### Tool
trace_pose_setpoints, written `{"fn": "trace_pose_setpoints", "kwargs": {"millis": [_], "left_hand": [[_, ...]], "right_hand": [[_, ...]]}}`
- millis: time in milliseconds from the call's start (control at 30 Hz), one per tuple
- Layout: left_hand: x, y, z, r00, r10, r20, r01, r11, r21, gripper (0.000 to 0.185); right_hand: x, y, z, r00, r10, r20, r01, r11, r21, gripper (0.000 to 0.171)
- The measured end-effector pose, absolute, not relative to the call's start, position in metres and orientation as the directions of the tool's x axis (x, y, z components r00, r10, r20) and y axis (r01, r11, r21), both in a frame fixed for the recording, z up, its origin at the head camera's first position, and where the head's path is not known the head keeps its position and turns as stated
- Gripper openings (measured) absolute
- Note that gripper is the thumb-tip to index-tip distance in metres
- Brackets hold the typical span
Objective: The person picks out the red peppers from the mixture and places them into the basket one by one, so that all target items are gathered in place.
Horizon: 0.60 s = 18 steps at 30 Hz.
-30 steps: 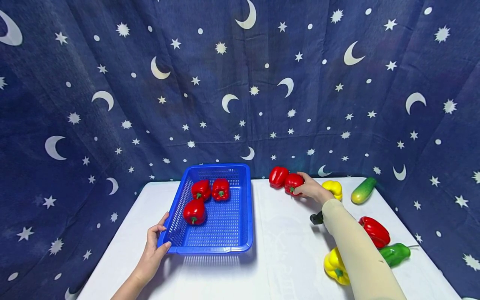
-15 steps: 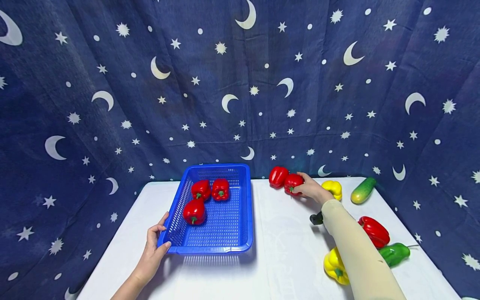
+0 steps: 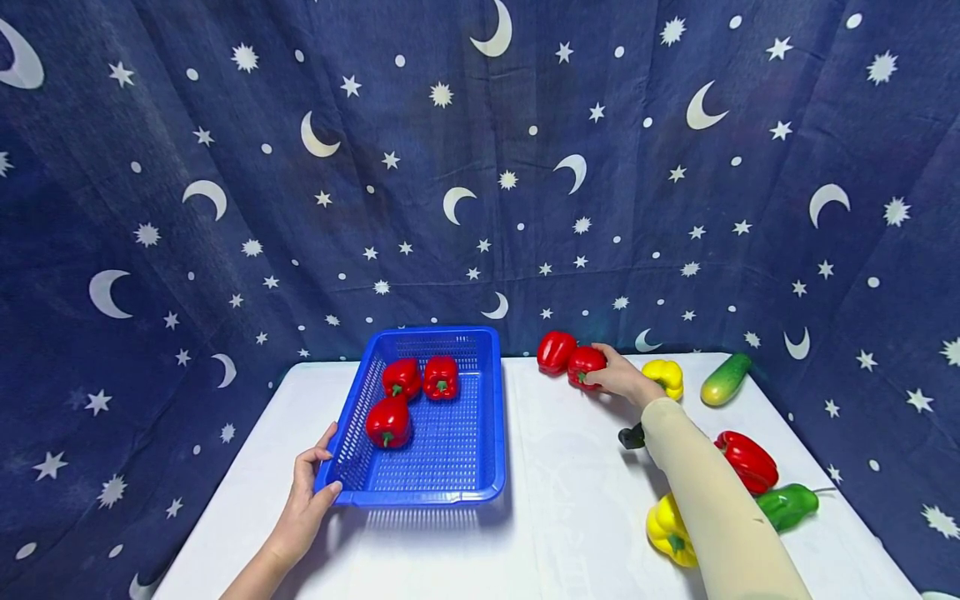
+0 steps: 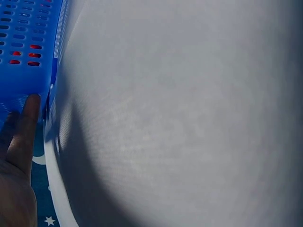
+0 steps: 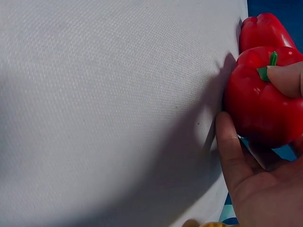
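- Head view: our right hand (image 3: pixel 621 379) reaches to the far edge of the white worktop (image 3: pixel 570 500), where it wraps a red pepper (image 3: pixel 586 366) lying just beside a second red pepper (image 3: pixel 556 351); we judge the reach is long because these two sit farthest back.
- Right wrist view: this grip is closed on the red pepper (image 5: pixel 263 94), thumb (image 5: pixel 286 79) pressing near the green stem and a finger (image 5: pixel 230 146) curled under its side, while the pepper looks to rest on the worktop (image 5: pixel 109 109).
- Our left hand (image 3: pixel 309 496) pinches the near left corner of the blue basket (image 3: pixel 420 497), thumb on the rim and fingers along the outer wall, probably to steady it.
- Left wrist view: a fingertip (image 4: pixel 31 105) touches the basket's perforated wall (image 4: pixel 28 47), so this grip is narrow and holds only the basket.
- Three red peppers (image 3: pixel 411 392) already lie inside the basket.
- Beside our right sleeve (image 3: pixel 712 500) lie two yellow peppers (image 3: pixel 666 375), another red pepper (image 3: pixel 748 460), a green pepper (image 3: pixel 787 505) and a cucumber (image 3: pixel 724 380), all apart from the basket.
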<state>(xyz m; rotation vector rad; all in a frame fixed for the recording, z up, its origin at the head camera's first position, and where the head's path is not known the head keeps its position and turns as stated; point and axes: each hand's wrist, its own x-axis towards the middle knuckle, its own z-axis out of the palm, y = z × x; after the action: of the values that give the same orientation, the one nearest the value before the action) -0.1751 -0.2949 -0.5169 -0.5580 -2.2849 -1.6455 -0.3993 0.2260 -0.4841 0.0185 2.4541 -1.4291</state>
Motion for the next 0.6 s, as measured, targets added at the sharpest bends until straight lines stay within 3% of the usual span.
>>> {"fn": "trace_pose_setpoints", "kwargs": {"millis": [600], "left_hand": [[-0.1762, -0.2947, -0.5189, -0.888, 0.144, 0.436, 0.459, 0.287, 0.841, 0.04]], "right_hand": [[-0.3972, 0.2229, -0.4837, -0.963, -0.125, -0.238, 0.138, 0.53, -0.836, 0.091]]}}
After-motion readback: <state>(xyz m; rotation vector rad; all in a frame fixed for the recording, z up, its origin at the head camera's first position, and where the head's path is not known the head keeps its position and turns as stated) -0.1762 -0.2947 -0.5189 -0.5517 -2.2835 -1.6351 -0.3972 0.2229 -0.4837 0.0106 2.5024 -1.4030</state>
